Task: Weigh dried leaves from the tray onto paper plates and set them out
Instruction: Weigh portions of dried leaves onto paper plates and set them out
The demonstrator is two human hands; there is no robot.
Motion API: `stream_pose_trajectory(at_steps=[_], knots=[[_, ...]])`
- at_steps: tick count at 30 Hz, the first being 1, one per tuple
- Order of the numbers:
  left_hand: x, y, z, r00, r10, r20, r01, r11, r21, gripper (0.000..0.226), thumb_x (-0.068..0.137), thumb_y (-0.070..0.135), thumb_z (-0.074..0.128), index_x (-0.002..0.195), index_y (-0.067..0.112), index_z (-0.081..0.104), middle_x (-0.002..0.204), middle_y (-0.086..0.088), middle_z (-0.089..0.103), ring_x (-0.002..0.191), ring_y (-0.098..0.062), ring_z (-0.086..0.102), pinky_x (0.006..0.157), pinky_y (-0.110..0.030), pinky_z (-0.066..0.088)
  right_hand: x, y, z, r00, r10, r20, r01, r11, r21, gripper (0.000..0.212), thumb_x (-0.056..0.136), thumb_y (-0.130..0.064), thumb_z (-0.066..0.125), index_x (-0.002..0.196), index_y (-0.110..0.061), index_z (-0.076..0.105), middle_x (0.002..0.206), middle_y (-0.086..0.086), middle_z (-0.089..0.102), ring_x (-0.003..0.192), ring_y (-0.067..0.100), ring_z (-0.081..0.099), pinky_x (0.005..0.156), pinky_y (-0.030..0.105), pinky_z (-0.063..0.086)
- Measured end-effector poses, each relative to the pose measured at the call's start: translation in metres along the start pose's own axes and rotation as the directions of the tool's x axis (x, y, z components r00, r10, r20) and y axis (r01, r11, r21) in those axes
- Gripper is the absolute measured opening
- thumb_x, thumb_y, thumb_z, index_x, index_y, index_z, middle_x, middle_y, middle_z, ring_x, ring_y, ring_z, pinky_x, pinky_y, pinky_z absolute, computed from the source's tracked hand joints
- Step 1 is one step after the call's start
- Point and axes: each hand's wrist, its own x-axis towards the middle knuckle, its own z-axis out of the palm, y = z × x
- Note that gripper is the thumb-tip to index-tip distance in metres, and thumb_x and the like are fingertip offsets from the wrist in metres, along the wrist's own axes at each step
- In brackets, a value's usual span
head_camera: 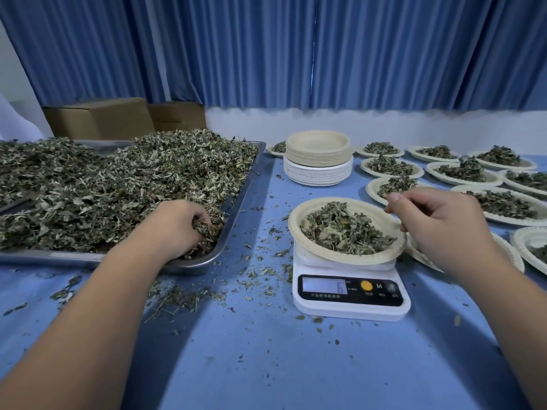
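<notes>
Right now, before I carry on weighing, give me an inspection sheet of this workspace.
Surface: blue table, strewn with crumbs.
Job's things: metal tray heaped with dried leaves; filled paper plate on white scale, display reads 6; filled plates set out right; empty plate stack behind.
Clutter: loose leaf bits between tray and scale.
Hands: left hand grips leaves in tray's near corner; right hand curled at plate's rim, hold unclear.
Cables: nothing seen.
Surroundings: blue curtains, cardboard boxes.

Grey-green dried leaves [124,184] fill a silver tray [233,208]; cream paper plates [318,145], a white scale [350,291] with an orange button [367,285], blue tablecloth [266,365], blue pleated curtains [296,48].
</notes>
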Motion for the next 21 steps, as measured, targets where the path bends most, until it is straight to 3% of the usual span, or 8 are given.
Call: stream_pose_trajectory(at_steps=[4,9,11,14,18,21], knots=[[-0.002,0.002,-0.002,0.992,-0.002,-0.129,-0.007,0.998,-0.066,0.035,0.089,0.0,0.06,0.092,0.035,0.063,0.099,-0.005,0.06,0.048,-0.021,0.056,0.04,-0.023,0.04,0.0,-0.001,-0.001,1.0,0.013,-0.01,-0.013,1.0,0.006,0.027,0.091,-0.025,0.06,0.067,-0.02,0.07,0.057,0.002,0.059,0.044,0.006,0.047,0.044,0.012,0.032],[-0.003,0.005,-0.005,0.964,-0.04,-0.264,-0.005,0.986,-0.169,0.023,0.094,0.009,0.058,0.103,0.029,0.064,0.078,-0.003,0.06,0.042,-0.02,0.051,0.038,-0.022,0.036,0.0,-0.001,-0.001,0.999,0.033,-0.009,-0.032,0.999,0.018,0.027,0.091,-0.024,0.06,0.066,-0.022,0.069,0.044,-0.008,0.051,0.043,0.005,0.046,0.043,0.011,0.031],[-0.005,0.007,-0.006,0.95,-0.069,-0.303,0.012,0.982,-0.186,0.021,0.096,0.013,0.058,0.112,0.026,0.064,0.08,0.0,0.055,0.044,-0.018,0.052,0.039,-0.021,0.034,0.001,0.0,-0.001,0.999,0.037,-0.009,-0.037,0.999,0.013,0.027,0.092,-0.024,0.06,0.066,-0.023,0.069,0.042,-0.01,0.049,0.042,0.005,0.046,0.042,0.011,0.031],[-0.008,0.011,-0.008,0.94,-0.094,-0.327,0.034,0.982,-0.184,0.023,0.097,0.019,0.056,0.12,0.021,0.061,0.092,-0.002,0.052,0.052,-0.019,0.054,0.042,-0.025,0.037,0.0,-0.001,-0.002,0.999,0.039,-0.011,-0.038,0.999,0.013,0.027,0.091,-0.025,0.06,0.067,-0.022,0.07,0.046,-0.008,0.052,0.044,0.005,0.047,0.042,0.012,0.031],[-0.008,0.011,-0.009,0.942,-0.103,-0.32,0.041,0.98,-0.193,0.018,0.099,0.026,0.052,0.113,0.017,0.059,0.075,0.004,0.054,0.057,-0.02,0.055,0.046,-0.027,0.039,0.0,-0.002,-0.002,0.999,0.031,-0.013,-0.031,0.999,0.006,0.027,0.091,-0.025,0.06,0.066,-0.02,0.07,0.049,-0.002,0.053,0.044,0.006,0.046,0.043,0.015,0.03],[-0.008,0.009,-0.009,0.956,-0.104,-0.275,0.061,0.985,-0.161,0.023,0.099,0.029,0.051,0.115,0.014,0.058,0.078,-0.002,0.057,0.061,-0.017,0.054,0.047,-0.027,0.035,0.0,-0.003,-0.002,1.0,0.025,-0.006,-0.025,1.0,-0.004,0.03,0.091,-0.025,0.059,0.065,-0.014,0.069,0.049,-0.003,0.052,0.045,0.006,0.046,0.044,0.014,0.028]])
